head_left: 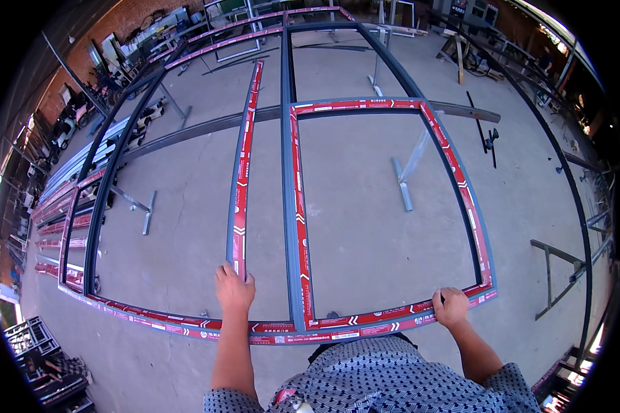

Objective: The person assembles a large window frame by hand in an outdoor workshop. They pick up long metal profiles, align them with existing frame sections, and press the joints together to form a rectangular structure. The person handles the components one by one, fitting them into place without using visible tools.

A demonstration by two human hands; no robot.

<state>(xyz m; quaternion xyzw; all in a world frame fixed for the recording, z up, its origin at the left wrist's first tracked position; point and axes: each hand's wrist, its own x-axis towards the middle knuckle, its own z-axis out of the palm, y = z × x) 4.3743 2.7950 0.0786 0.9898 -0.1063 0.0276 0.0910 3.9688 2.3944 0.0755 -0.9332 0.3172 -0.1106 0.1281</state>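
- The left hand (235, 288) had its grip closed around the near end of a long red-taped bar (241, 186).
- That bar ran away from the person inside the left-hand opening of a large frame (160, 317), just beside the dark central upright (290, 206) and apart from it for most of its length.
- Its far end reached past a steel beam (193, 131), which crossed below; whether the two touched, I could not tell.
- The right hand (450, 306) had its grip clamped on the near edge of the large frame, close to the right corner; its fingertips were hidden.
- A smaller red-taped rectangle (358, 105) filled the near right part, sharing the central upright's side.
- Metal stands (404, 193) rose from the grey concrete floor (379, 255) beneath.
- More wrapped lengths (63, 227) lay on the floor at the left.
- The person's patterned shirt (372, 375) was close to the near rail.
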